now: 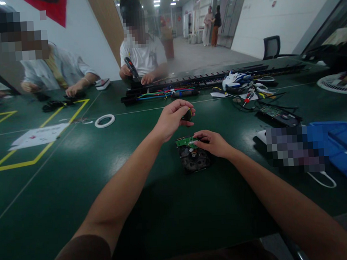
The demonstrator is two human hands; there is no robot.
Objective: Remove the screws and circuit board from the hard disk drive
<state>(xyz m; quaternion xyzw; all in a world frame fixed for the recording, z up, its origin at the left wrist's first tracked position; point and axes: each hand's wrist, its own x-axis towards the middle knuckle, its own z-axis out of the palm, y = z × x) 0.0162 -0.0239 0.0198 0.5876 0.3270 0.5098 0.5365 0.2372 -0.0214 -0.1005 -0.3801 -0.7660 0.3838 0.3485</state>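
Note:
A black hard drive [193, 158] lies on the green table [77, 183] in front of me, underside up, with a green circuit board [186, 141] at its far edge. My right hand [212, 143] rests on the drive, fingertips pinched on the board's right end. My left hand [173, 120] hovers just above and behind the drive, fingers closed round a small dark object [188, 114] that I cannot identify.
A white tape ring [104, 121] and papers [38, 136] lie to the left among yellow floor-style markings. Long black rails with coloured wires [188, 86], gloves [235, 79], tools and another drive [278, 115] sit at the back right. A blue tray [342, 147] stands right. Two people sit across the table.

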